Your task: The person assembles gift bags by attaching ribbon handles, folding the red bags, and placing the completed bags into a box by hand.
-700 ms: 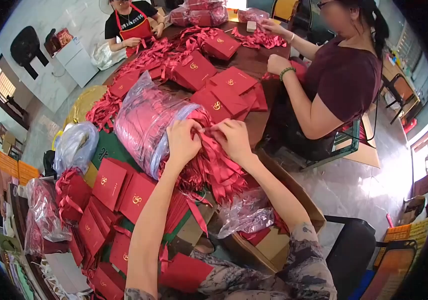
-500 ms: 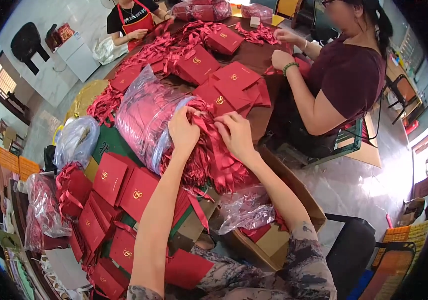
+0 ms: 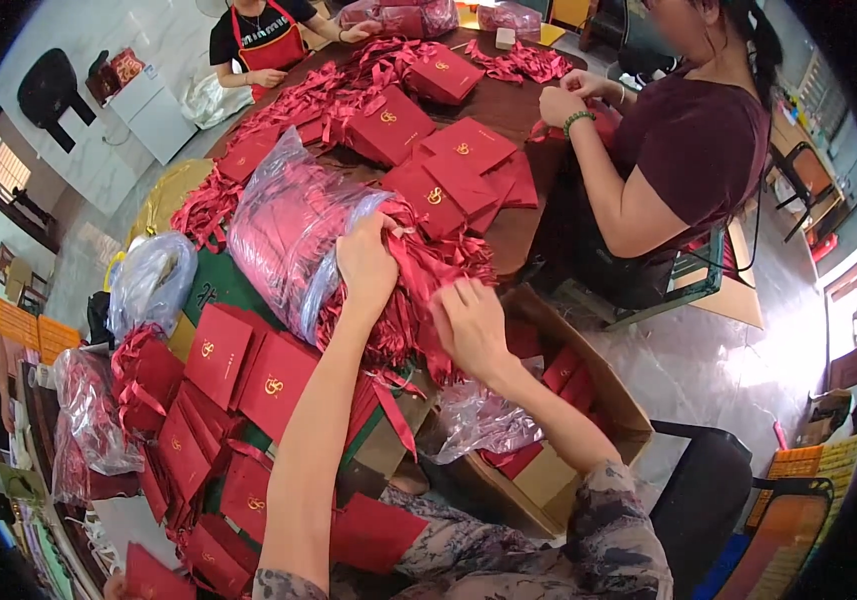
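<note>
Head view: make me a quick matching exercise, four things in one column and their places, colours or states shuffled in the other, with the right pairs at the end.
Things
1. Left hand
2. Stuffed plastic bag
3. Cardboard box
4. Beaded bracelet

Places, colours or states
A. Tan, open at the top, partly beneath the right forearm
B. Green, on a wrist of the co-worker at the right
C. At the red ribbons by the bag's mouth
D. See-through, with red showing inside

Pairs: 1-C, 2-D, 3-A, 4-B

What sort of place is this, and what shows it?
Probably a small hand-finishing workshop: many flat, rectangular, gold-marked red packets, bunched shiny red ribbons, and an open brown cardboard box.
</note>
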A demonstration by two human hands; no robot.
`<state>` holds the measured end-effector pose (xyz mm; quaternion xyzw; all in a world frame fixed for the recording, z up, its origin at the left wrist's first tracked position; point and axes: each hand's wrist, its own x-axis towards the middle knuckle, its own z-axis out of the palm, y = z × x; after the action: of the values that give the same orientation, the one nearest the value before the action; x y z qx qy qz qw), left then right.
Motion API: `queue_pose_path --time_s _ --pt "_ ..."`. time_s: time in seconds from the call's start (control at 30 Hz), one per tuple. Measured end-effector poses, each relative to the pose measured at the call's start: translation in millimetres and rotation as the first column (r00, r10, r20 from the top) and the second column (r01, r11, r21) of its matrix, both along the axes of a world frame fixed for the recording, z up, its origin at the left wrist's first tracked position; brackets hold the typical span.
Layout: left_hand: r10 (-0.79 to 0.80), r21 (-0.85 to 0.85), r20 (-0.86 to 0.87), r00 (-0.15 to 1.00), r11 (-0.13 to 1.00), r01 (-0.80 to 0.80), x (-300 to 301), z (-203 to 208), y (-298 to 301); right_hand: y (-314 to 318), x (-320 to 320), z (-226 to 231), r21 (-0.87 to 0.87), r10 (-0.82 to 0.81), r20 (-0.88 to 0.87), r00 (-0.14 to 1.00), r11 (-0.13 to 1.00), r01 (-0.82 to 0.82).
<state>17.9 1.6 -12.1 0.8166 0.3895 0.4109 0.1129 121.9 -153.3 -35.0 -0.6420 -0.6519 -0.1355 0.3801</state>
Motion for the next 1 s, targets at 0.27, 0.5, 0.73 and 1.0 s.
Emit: queue_pose_path --time_s 0.27,0.5,0.73,1.0 --pt "-0.096 0.29 -0.123 0.988 0.948 0.128 -45 35 -59 -97 -65 16 -0.15 0.093 -0.727 0.68 0.945 -0.29" --pt "0.143 -0.645 0.084 0.986 0.763 -0.055 -153 19 -238 -138 -106 30 -0.082 0.257 -0.663 0.703 0.908 -0.41" --pt "0.465 -0.799 0.596 0.655 0.261 0.541 -194 -36 -324 -194 -142 3 -0.146 0.581 -0.418 0.698 0.716 -0.683" --pt "0.414 -0.782 0.45 0.791 0.61 0.126 -187 -50 -362 -218 -135 4 -0.295 0.476 -0.585 0.657 0.63 -0.719"
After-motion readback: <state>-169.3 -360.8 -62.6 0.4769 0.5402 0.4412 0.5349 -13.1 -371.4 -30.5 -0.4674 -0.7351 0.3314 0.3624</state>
